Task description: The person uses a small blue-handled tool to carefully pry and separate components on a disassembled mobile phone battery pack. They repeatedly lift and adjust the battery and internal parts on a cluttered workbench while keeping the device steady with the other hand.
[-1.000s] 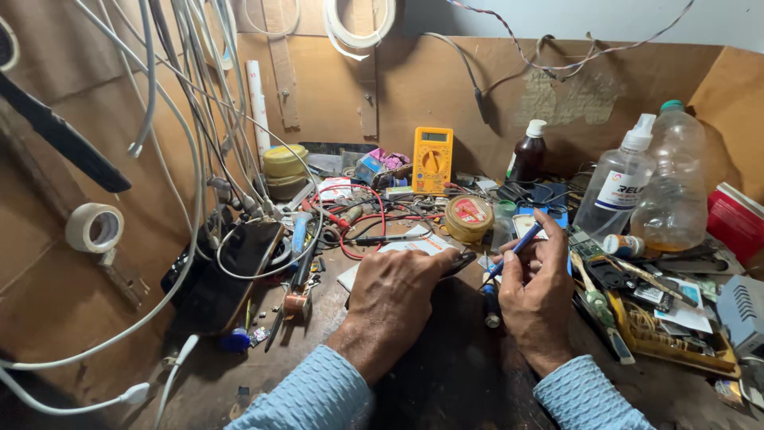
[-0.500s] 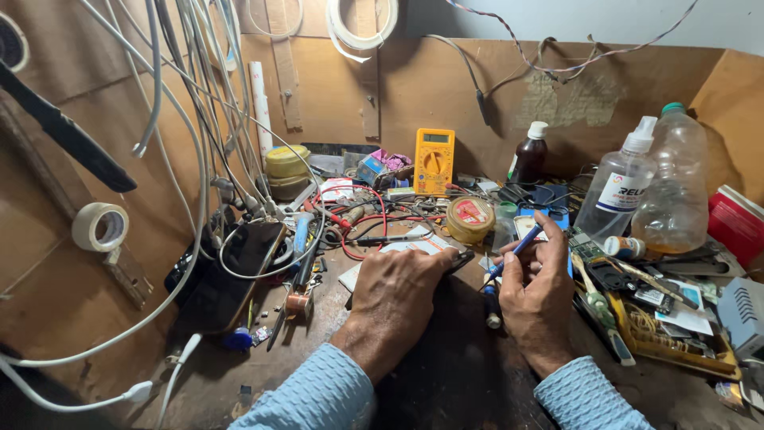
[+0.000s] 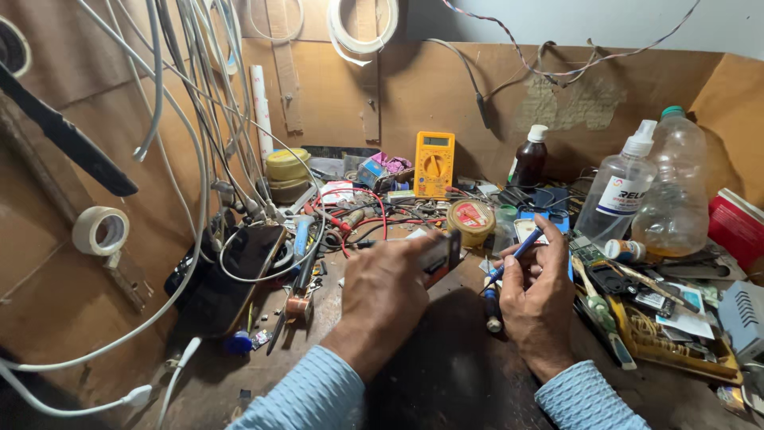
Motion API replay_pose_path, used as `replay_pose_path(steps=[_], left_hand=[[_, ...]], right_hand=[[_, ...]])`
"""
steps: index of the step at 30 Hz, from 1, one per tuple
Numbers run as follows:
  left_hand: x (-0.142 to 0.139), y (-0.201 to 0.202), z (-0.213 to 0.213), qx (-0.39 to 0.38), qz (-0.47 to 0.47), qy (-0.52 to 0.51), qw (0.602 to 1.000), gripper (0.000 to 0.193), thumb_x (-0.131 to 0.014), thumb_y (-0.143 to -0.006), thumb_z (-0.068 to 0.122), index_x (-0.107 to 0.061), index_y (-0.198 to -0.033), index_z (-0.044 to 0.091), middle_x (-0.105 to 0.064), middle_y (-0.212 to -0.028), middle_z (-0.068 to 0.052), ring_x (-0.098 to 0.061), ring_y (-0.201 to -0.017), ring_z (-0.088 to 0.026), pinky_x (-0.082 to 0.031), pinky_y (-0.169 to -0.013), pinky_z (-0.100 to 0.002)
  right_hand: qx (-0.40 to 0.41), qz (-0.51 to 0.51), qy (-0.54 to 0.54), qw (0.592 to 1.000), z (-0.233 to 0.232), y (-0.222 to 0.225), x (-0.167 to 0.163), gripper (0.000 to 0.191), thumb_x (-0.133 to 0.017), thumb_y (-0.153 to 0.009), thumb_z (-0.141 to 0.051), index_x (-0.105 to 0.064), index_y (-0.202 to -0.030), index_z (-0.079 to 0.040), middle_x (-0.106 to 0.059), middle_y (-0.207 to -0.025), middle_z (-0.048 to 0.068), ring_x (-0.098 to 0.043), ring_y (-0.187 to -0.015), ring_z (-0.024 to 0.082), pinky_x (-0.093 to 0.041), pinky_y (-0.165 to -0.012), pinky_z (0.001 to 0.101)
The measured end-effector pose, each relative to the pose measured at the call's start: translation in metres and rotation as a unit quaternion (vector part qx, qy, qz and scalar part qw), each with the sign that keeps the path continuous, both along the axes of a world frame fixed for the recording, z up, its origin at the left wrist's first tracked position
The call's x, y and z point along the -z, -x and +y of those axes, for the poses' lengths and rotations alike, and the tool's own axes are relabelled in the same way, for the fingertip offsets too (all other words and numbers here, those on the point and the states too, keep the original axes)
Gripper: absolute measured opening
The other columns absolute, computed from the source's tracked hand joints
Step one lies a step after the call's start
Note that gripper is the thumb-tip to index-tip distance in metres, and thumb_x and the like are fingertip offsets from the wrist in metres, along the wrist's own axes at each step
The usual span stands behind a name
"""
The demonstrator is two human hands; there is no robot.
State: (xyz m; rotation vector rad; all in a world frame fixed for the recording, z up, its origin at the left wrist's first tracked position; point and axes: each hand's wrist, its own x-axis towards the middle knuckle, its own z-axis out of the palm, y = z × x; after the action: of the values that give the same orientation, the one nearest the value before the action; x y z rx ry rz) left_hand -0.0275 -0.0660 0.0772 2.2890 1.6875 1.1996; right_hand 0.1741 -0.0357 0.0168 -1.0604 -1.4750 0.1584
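My left hand (image 3: 386, 295) grips a small flat dark device (image 3: 442, 253) and holds it tilted up on edge above the dark work mat (image 3: 446, 374). My right hand (image 3: 535, 296) pinches a thin blue-handled tool (image 3: 516, 255) whose tip points toward the device. The two hands are close together at the middle of the bench. Both wrists wear light blue sleeves. What lies under the left palm is hidden.
A yellow multimeter (image 3: 434, 163) stands at the back, with a round tin (image 3: 471, 221) in front of it. A dark bottle (image 3: 529, 157), a spray bottle (image 3: 621, 195) and a clear plastic bottle (image 3: 676, 199) stand at right. White cables (image 3: 203, 119) hang at left over a black phone (image 3: 231, 275). A tape roll (image 3: 101, 231) hangs on the left wall.
My left hand has lifted the small device off the mat and tilted it upright. My right hand has stayed next to it with the blue tool.
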Motion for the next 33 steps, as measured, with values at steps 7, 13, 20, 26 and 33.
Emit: replay_pose_path(steps=[7, 13, 20, 26, 33], left_hand=[[0.011, 0.031, 0.031, -0.032, -0.118, 0.2, 0.972, 0.056, -0.09, -0.063, 0.02, -0.077, -0.118, 0.017, -0.08, -0.101, -0.009, -0.077, -0.091, -0.021, -0.058, -0.085, -0.035], [0.041, 0.042, 0.054, -0.013, -0.175, 0.289, 0.941, 0.069, -0.088, -0.062, 0.027, -0.07, -0.124, 0.004, -0.078, -0.104, -0.017, -0.079, -0.092, -0.022, -0.061, -0.085, -0.035], [0.047, 0.033, 0.049, -0.01, -0.051, 0.235, 0.971, 0.094, -0.098, -0.052, 0.045, -0.066, -0.131, 0.005, -0.069, -0.122, -0.016, -0.066, -0.114, -0.027, -0.049, -0.098, -0.039], [0.036, 0.024, 0.036, -0.029, -0.011, 0.274, 0.961, 0.095, -0.095, -0.053, 0.049, -0.064, -0.134, 0.01, -0.071, -0.122, -0.014, -0.067, -0.116, -0.027, -0.051, -0.1, -0.04], [0.031, 0.024, 0.035, -0.034, -0.013, 0.304, 0.952, 0.096, -0.093, -0.053, 0.051, -0.064, -0.135, 0.01, -0.072, -0.121, -0.014, -0.069, -0.116, -0.027, -0.053, -0.099, -0.04]], right_hand=[[0.004, 0.008, 0.005, 1.0, 0.002, 0.0, 0.003, 0.058, -0.055, -0.094, 0.006, -0.035, -0.149, -0.003, -0.07, -0.097, 0.011, -0.071, -0.082, 0.017, -0.058, -0.074, 0.0316], [-0.031, 0.021, 0.006, 0.999, 0.004, -0.004, 0.004, 0.06, -0.053, -0.096, 0.004, -0.029, -0.151, 0.0, -0.068, -0.099, 0.013, -0.069, -0.082, 0.016, -0.058, -0.074, 0.0314], [-0.062, 0.035, 0.051, 0.996, 0.007, -0.003, -0.015, 0.051, -0.052, -0.101, -0.007, -0.038, -0.15, -0.002, -0.064, -0.091, 0.012, -0.062, -0.072, 0.015, -0.055, -0.064, 0.0299], [-0.064, -0.137, 0.195, 0.969, 0.025, 0.005, -0.026, 0.028, -0.071, -0.088, -0.023, -0.072, -0.108, -0.004, -0.077, -0.081, 0.008, -0.071, -0.069, 0.016, -0.057, -0.064, 0.0331], [-0.034, -0.234, 0.247, 0.94, 0.031, 0.017, -0.025, 0.026, -0.08, -0.078, -0.027, -0.078, -0.089, -0.004, -0.078, -0.082, 0.012, -0.077, -0.075, 0.025, -0.058, -0.072, 0.0387]])
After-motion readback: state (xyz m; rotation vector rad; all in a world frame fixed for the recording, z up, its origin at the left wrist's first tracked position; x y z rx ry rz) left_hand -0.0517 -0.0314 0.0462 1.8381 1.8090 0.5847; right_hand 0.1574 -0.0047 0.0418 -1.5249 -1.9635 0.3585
